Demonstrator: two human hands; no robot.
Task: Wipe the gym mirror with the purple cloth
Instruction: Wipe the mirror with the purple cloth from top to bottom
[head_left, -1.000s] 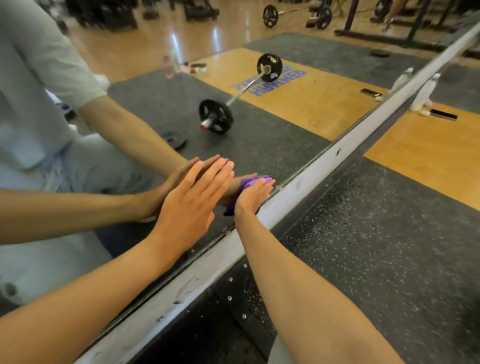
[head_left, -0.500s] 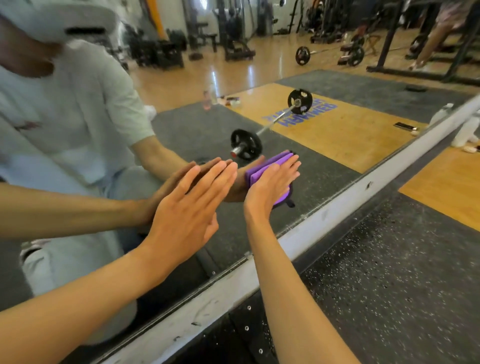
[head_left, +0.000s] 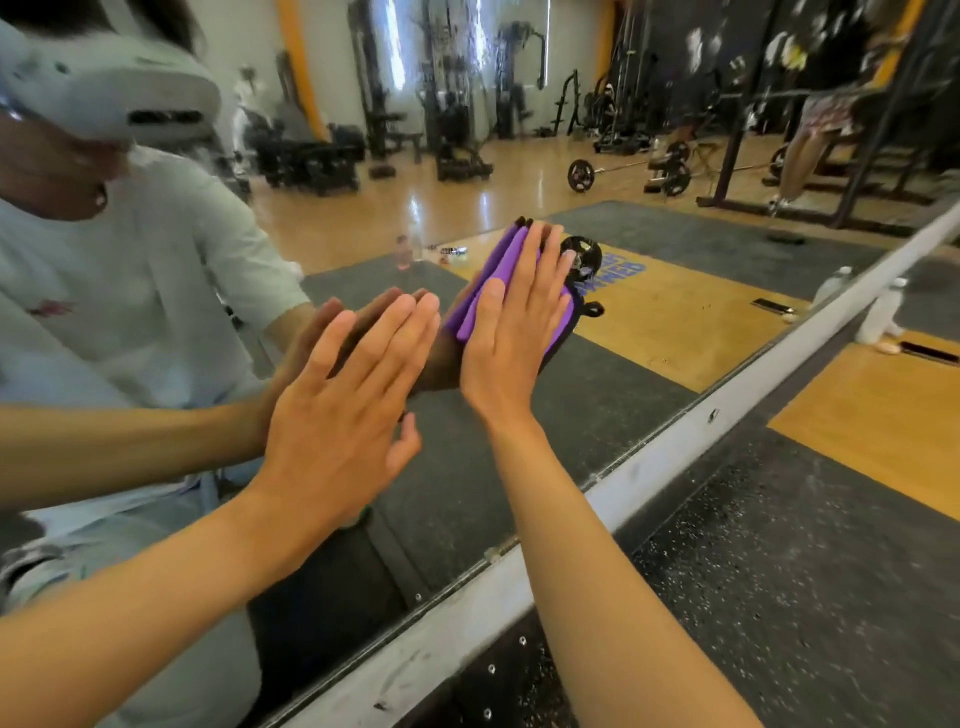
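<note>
Two hands: left hand (head_left: 332, 415) and right hand (head_left: 511, 332); one purple cloth (head_left: 498, 270); one mirror (head_left: 597, 395); one white bottle (head_left: 883, 312) at three o'clock.

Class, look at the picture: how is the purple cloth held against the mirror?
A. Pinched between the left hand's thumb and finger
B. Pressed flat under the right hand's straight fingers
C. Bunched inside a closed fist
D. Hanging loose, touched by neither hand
B: the right hand lies flat, fingers straight, on the cloth against the mirror.
</note>
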